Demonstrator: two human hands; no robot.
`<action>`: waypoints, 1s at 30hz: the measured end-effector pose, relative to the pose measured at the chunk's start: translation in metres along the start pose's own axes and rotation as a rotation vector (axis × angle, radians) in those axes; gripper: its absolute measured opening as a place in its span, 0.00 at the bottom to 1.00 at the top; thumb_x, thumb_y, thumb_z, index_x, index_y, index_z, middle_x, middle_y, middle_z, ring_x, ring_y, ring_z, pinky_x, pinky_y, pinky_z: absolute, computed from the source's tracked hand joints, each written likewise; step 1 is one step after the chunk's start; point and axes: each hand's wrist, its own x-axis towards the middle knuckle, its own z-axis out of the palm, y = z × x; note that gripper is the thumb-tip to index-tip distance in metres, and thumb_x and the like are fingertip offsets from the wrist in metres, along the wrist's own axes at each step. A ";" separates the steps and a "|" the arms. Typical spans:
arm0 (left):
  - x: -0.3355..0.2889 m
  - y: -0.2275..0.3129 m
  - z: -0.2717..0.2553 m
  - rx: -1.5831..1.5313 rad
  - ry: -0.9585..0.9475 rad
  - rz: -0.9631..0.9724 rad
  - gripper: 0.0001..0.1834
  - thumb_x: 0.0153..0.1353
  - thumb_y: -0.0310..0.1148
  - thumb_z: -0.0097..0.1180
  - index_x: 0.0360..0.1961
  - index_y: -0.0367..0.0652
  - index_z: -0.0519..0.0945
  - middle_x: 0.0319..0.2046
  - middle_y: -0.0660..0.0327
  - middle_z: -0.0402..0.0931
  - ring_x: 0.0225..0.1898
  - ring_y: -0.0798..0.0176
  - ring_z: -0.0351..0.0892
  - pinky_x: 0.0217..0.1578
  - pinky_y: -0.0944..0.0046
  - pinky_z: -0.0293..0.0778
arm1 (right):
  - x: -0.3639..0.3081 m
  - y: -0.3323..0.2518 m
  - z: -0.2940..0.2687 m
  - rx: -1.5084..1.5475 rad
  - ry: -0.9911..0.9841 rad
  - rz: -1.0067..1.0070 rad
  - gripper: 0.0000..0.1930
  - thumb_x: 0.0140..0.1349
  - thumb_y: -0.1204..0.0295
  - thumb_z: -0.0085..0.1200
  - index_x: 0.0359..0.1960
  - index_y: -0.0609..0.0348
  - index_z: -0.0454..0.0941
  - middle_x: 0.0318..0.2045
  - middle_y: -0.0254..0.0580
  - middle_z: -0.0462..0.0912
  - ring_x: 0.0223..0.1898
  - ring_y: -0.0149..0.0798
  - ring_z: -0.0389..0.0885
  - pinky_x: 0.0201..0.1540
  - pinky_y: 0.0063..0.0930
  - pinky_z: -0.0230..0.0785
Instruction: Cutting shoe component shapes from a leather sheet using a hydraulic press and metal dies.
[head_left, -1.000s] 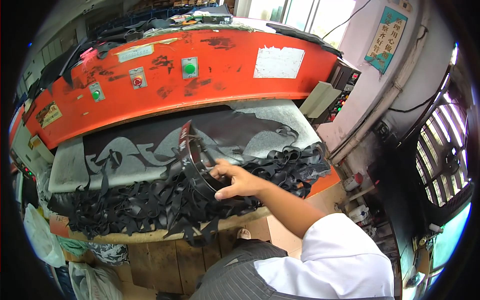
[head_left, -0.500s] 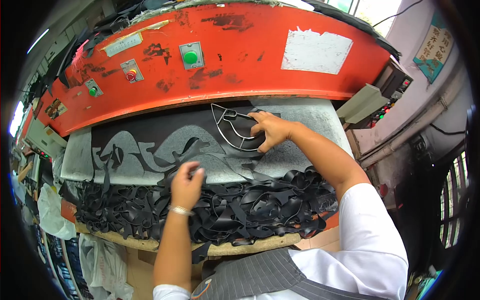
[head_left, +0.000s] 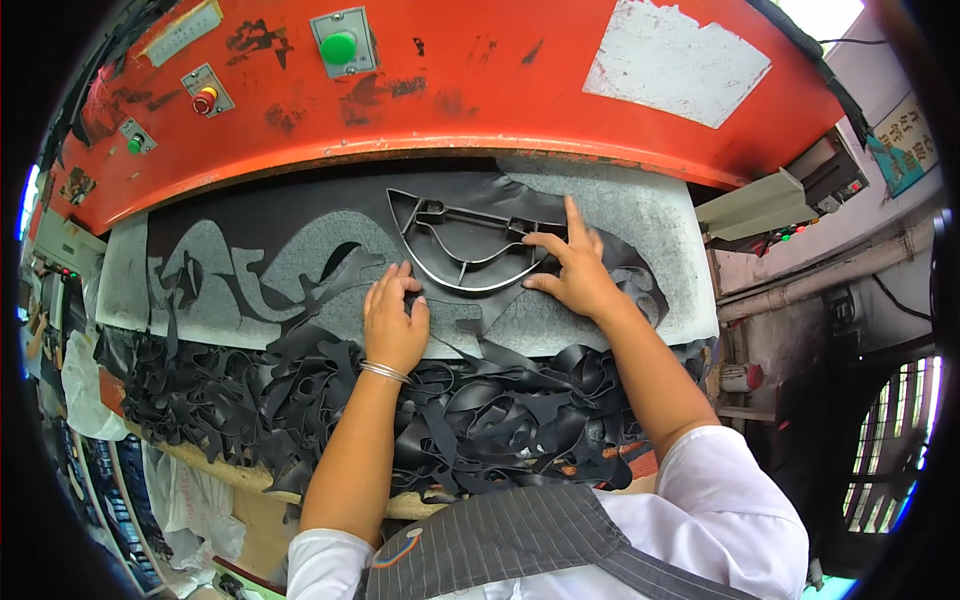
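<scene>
A metal cutting die [head_left: 470, 290], crescent-shaped with a pointed left end and inner struts, lies flat on a dark leather sheet [head_left: 320, 195]. My right hand [head_left: 580, 270] grips the die's right part, one finger stretched along its far end and the thumb at its near curve. Just left of the die, my left hand [head_left: 395, 322] rests on the sheet's cut edge, holding nothing; its fingertips are close to the die's rim, and I cannot tell if they touch it. Curved openings in the sheet expose the grey cutting board [head_left: 330, 240].
Tangled dark leather scraps [head_left: 480, 410] are heaped along the board's near edge. Beyond stands a red machine beam [head_left: 480, 100] with a green button [head_left: 338, 47] and a red knob [head_left: 204, 100]. A control box [head_left: 820, 185] juts out at the right.
The die, tilted in my right hand before, now lies flat on the leather. My left hand has moved forward from above the scraps to beside the die. The view has shifted closer.
</scene>
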 end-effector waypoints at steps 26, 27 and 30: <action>0.006 -0.011 -0.007 -0.037 -0.064 -0.018 0.11 0.55 0.26 0.51 0.40 0.42 0.72 0.58 0.47 0.73 0.67 0.52 0.63 0.67 0.50 0.49 | 0.001 0.010 0.022 0.125 0.123 -0.110 0.28 0.43 0.58 0.71 0.50 0.41 0.78 0.69 0.48 0.58 0.70 0.59 0.53 0.69 0.51 0.50; 0.006 -0.012 -0.010 -0.047 -0.082 -0.029 0.13 0.55 0.26 0.53 0.43 0.42 0.72 0.58 0.46 0.73 0.67 0.48 0.61 0.66 0.50 0.50 | 0.003 0.007 0.021 0.131 0.102 -0.119 0.28 0.44 0.58 0.70 0.51 0.41 0.77 0.69 0.48 0.58 0.70 0.59 0.53 0.69 0.51 0.49; 0.003 -0.031 -0.026 -0.261 -0.165 -0.079 0.16 0.57 0.29 0.54 0.47 0.42 0.73 0.61 0.46 0.69 0.66 0.52 0.64 0.65 0.52 0.53 | 0.005 -0.008 0.014 0.081 0.044 -0.161 0.33 0.44 0.54 0.70 0.55 0.41 0.75 0.69 0.51 0.56 0.70 0.60 0.52 0.69 0.52 0.48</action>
